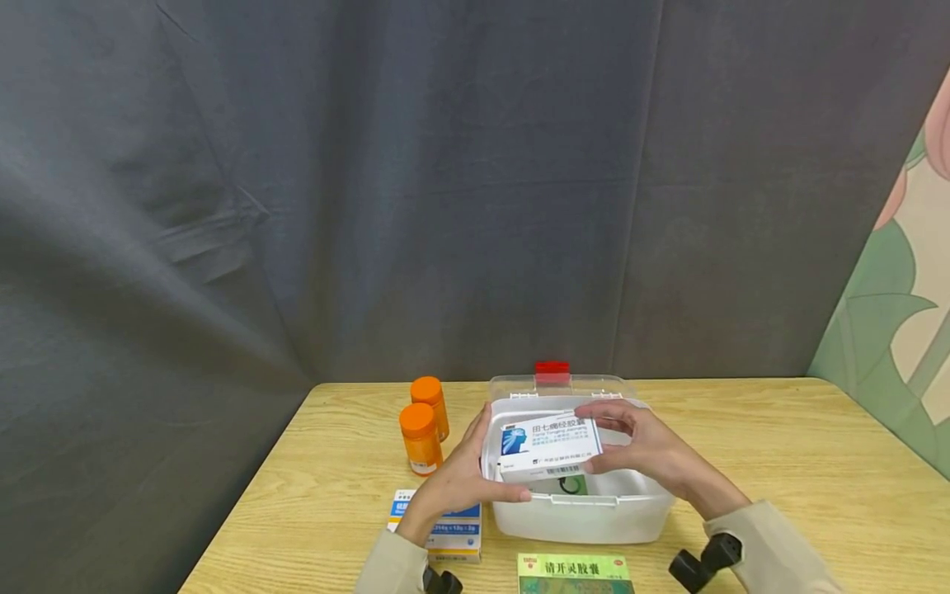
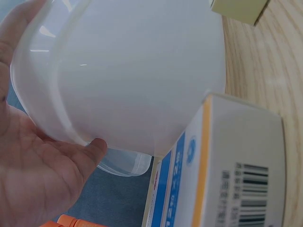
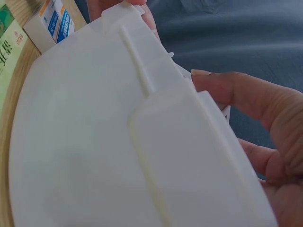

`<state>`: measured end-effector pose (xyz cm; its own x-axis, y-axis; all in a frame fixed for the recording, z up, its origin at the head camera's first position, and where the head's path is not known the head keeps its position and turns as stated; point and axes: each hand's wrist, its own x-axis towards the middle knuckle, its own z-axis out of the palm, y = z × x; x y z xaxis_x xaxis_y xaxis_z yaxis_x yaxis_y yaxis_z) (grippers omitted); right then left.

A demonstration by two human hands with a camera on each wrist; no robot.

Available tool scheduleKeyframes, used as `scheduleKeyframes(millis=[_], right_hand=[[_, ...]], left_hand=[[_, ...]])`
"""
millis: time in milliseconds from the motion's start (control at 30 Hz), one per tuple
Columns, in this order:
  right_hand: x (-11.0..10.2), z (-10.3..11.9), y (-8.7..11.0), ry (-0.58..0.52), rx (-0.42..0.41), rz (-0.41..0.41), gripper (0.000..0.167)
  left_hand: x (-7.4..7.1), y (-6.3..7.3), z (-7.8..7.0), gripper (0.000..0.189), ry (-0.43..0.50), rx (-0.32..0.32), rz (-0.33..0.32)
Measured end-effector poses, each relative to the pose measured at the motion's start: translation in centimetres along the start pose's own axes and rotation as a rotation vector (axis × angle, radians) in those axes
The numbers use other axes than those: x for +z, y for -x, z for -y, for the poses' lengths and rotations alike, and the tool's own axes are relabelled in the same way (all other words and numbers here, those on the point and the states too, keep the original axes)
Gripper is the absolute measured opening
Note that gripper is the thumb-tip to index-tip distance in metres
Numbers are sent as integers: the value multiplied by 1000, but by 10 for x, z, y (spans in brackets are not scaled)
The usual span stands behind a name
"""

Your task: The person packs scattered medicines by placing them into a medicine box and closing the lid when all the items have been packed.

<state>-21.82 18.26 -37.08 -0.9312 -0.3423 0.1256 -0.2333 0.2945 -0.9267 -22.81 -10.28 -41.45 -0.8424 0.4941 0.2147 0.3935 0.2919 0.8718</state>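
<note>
My right hand (image 1: 646,441) pinches a white medicine box (image 1: 552,441) at its right end, thumb near the lower edge and fingers at the top. The box, printed with a blue head picture, is tilted over the mouth of a white plastic storage box (image 1: 579,520). My left hand (image 1: 456,478) rests at the storage box's left front corner, thumb stretched along the front and fingers extended up the side. In the left wrist view, a fingertip (image 2: 98,145) touches the outer wall. Inside the storage box, a green item (image 1: 567,485) shows partly under the medicine box.
A clear lid with a red latch (image 1: 552,371) stands raised behind. Two orange bottles (image 1: 420,441) stand to the left. A blue-and-white medicine box (image 1: 456,540) lies near my left wrist, partly covered by it. A green medicine box (image 1: 575,569) lies at the front.
</note>
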Motion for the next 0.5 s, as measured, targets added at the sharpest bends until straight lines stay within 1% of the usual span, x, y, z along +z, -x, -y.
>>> scheduleKeyframes(millis=[233,367,500], right_hand=[[3,0,-3,36,-26,33,63],[6,-1,-4,51,-36,47,63],[9,1,-4,79,-20,45,64]], left_hand=[[0,0,1,123,26,31,12],[1,0,2,122,25,28,11],[0,0,2,122,-7,16,8]])
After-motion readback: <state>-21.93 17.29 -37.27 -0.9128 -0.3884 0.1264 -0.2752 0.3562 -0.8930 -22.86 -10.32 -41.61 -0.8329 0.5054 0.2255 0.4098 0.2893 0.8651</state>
